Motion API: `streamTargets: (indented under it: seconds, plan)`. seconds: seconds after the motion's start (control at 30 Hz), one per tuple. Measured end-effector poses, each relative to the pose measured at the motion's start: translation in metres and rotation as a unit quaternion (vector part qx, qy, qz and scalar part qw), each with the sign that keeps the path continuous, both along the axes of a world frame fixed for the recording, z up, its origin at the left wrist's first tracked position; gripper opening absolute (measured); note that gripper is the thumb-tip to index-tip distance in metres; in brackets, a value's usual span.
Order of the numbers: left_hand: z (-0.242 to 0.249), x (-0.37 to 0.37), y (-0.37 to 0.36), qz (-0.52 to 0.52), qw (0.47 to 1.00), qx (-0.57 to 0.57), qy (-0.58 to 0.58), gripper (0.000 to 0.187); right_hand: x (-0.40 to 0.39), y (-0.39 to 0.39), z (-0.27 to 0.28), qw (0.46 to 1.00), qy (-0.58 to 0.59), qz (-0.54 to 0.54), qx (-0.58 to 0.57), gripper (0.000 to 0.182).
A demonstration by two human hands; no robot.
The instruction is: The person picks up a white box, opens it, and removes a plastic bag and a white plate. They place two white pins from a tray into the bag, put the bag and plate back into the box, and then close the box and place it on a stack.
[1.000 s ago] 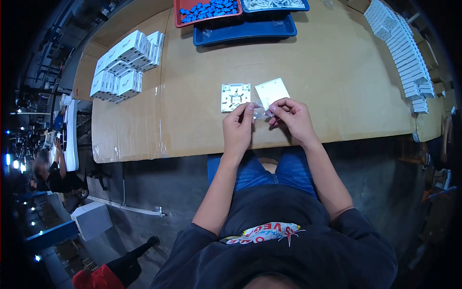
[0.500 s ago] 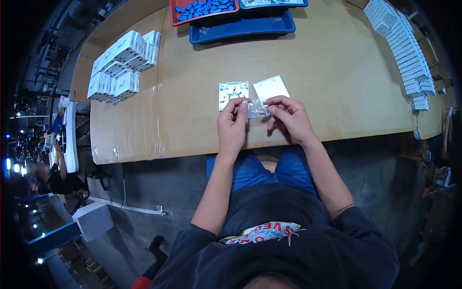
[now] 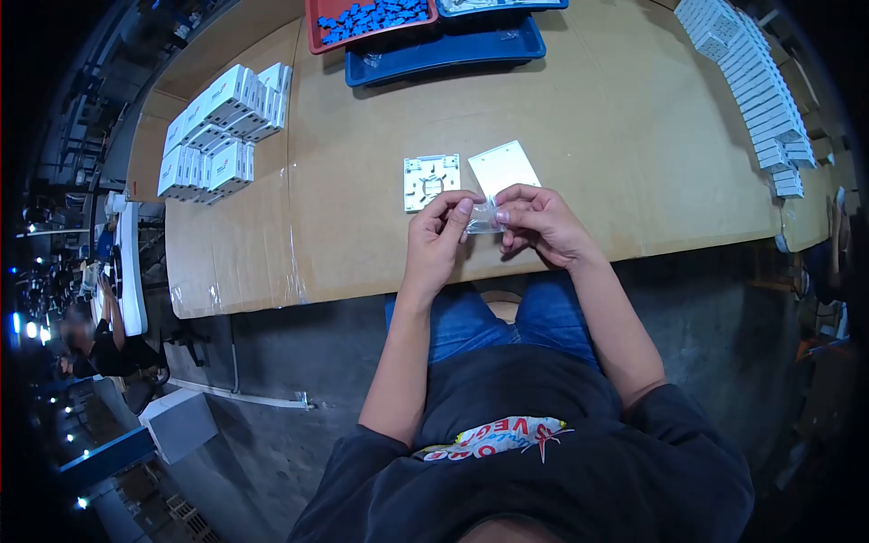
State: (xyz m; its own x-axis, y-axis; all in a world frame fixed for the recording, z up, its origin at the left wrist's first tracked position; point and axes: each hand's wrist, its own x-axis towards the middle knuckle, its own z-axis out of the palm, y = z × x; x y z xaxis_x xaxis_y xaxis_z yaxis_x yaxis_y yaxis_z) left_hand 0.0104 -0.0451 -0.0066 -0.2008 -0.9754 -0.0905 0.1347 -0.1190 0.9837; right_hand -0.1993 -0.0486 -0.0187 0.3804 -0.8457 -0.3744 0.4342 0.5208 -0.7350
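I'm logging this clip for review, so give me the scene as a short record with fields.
Left hand: pinches a clear plastic bag
Right hand: pinches the bag's other side
Beyond hands: white ring-patterned part, angled white plate
Far side: red tray with blue pieces, blue tray
Left side: stacked white cases
Right side: stacked white pieces
Surface: brown cardboard
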Motion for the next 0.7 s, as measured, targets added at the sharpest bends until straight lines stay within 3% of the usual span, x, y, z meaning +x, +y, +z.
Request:
streamTargets:
  seconds: [0.33, 0.7]
  plan:
    - [-0.0027, 0.0062, 0.0022, -0.022, 1.0, 0.01, 0.015, 0.025, -0.0003, 0.0023, 0.001, 0.998, 0.038, 0.01, -0.042, 0.012]
    - [-0.0044, 0.0089, 0.0034, -0.013, 0.999, 0.015, 0.031, 0.024, 0.0048, 0.0055, 0.0013, 0.998, 0.006, -0.01, -0.054, 0.014]
